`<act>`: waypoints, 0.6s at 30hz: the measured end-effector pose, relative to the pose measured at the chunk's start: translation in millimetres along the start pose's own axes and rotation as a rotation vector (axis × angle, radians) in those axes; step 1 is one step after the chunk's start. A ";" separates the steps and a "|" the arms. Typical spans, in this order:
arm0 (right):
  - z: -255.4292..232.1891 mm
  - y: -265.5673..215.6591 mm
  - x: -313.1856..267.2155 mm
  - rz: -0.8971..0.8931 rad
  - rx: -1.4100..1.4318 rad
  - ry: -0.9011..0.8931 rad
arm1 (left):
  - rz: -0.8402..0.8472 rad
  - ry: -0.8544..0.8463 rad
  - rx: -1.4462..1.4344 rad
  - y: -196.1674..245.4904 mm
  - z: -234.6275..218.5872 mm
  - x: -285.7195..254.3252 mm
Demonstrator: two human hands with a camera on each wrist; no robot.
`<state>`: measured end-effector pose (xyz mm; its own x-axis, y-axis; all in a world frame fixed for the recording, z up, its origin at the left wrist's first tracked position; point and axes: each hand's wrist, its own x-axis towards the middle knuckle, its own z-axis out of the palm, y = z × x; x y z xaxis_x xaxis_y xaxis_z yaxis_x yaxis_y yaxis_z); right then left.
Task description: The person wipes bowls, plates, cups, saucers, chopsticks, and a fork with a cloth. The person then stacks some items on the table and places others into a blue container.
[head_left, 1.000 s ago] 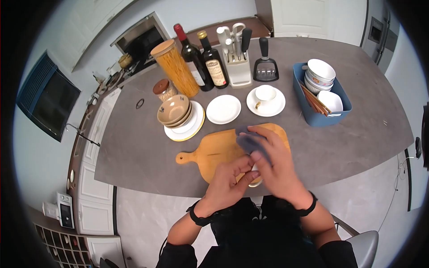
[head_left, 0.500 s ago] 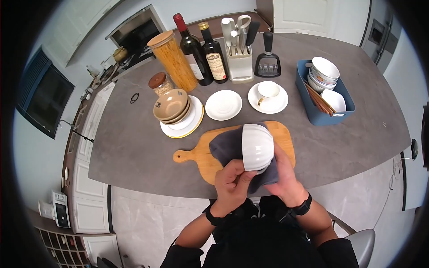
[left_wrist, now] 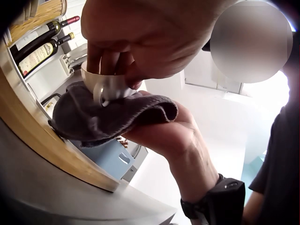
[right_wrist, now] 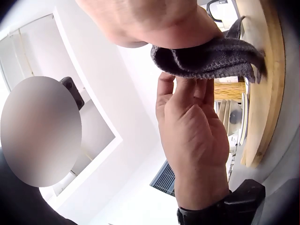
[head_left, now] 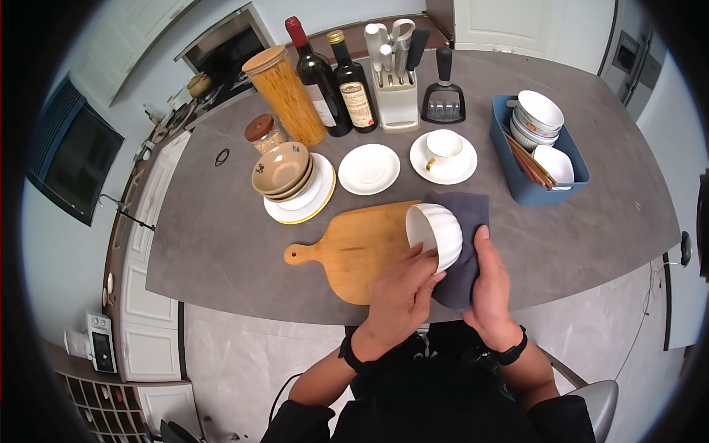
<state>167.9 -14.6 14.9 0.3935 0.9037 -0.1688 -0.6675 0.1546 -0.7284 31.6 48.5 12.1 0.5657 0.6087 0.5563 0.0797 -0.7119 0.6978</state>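
Cup (head_left: 442, 235), one; cloth (head_left: 465, 271), apparently one

The fluted cup (head_left: 444, 238) is white, the cloth (head_left: 467, 260) dark slate-grey, the chopping board (head_left: 362, 247) honey-brown, the bench (head_left: 214, 229) mottled grey and the basket (head_left: 528, 188) blue.

A grey table (head_left: 214, 255) with a curved far edge stands on a pale, marbled floor (head_left: 244, 347). At left, white cabinets (head_left: 150, 317) run along the wall below a dark window (head_left: 77, 184) with a blue blind (head_left: 48, 129). A compartmented rack (head_left: 81, 399) stands at lower left. Behind the table is a white cupboard (head_left: 517, 26); a grey fridge (head_left: 650, 74) stands at far right, a grey chair (head_left: 602, 402) at lower right. The light is bright.
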 end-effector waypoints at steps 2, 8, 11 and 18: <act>4.9 2.1 -3.2 -0.030 -0.037 0.029 | -0.067 0.023 0.000 0.7 4.6 0.0; -7.6 5.7 -11.8 -0.032 0.001 -0.017 | 0.029 0.097 0.205 -1.4 -0.6 5.6; -25.4 0.5 -11.6 0.103 0.183 0.029 | 0.048 0.084 0.269 -4.0 -10.9 15.8; -73.9 -31.1 -16.8 -0.005 0.490 -0.011 | 0.037 -0.222 0.581 -19.8 -13.4 29.7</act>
<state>228.8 -64.1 -8.7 0.3924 0.9063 -0.1569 -0.8857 0.3263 -0.3302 35.8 85.4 20.9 0.7286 0.5369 0.4253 0.4551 -0.8435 0.2851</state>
